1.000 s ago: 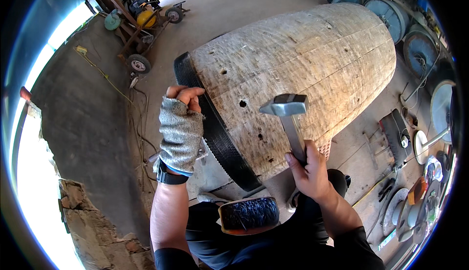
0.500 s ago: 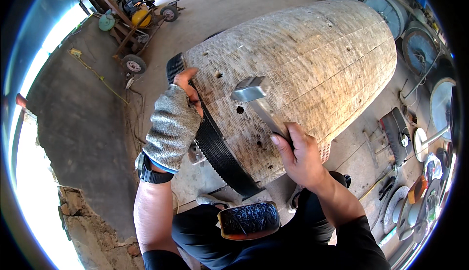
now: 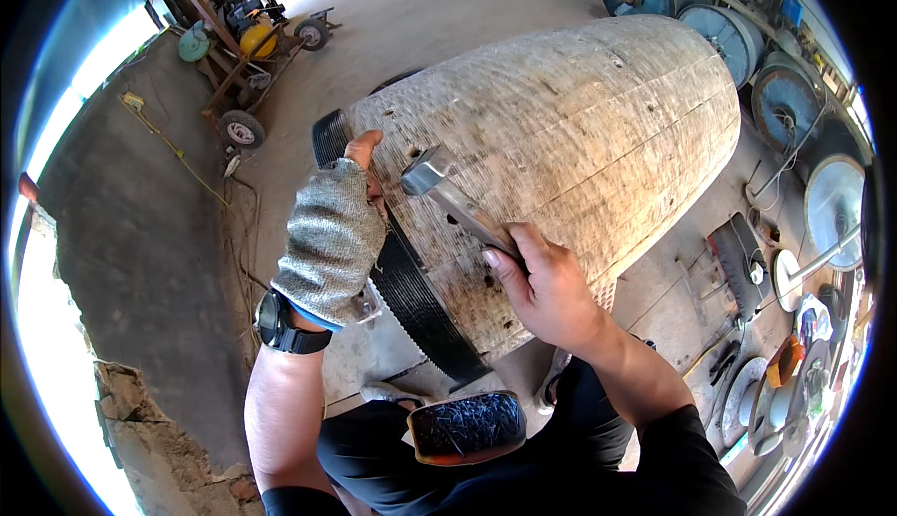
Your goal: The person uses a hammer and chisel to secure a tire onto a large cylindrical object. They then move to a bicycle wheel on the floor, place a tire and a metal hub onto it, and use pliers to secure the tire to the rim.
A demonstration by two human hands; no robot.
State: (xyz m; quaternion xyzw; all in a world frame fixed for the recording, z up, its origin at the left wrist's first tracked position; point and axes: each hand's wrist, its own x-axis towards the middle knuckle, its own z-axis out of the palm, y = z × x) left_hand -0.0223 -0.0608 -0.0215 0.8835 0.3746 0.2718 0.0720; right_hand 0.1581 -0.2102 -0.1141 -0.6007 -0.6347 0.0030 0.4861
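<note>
A big drum of pale wooden staves (image 3: 579, 133) lies on its side in front of me. A black ribbed band (image 3: 411, 287) wraps its near end. My left hand (image 3: 332, 236), in a grey fingerless glove with a black watch at the wrist, rests on the band and the wood at the drum's near edge. My right hand (image 3: 542, 287) grips the handle of a steel hammer (image 3: 448, 194). The hammer's head sits low against the wood, just right of my left fingertips. A small open tin of nails (image 3: 465, 425) rests on my lap.
Blue and grey metal wheels (image 3: 785, 105) line the right wall. Tools and discs (image 3: 766, 385) lie on the floor at the right. A wheeled cart with yellow and green tanks (image 3: 245, 44) stands at the far left. Rough broken concrete (image 3: 159, 423) borders my left side.
The hammer has swung left and down across the drum's face toward my left hand. My left hand has shifted up along the band at the drum's edge.
</note>
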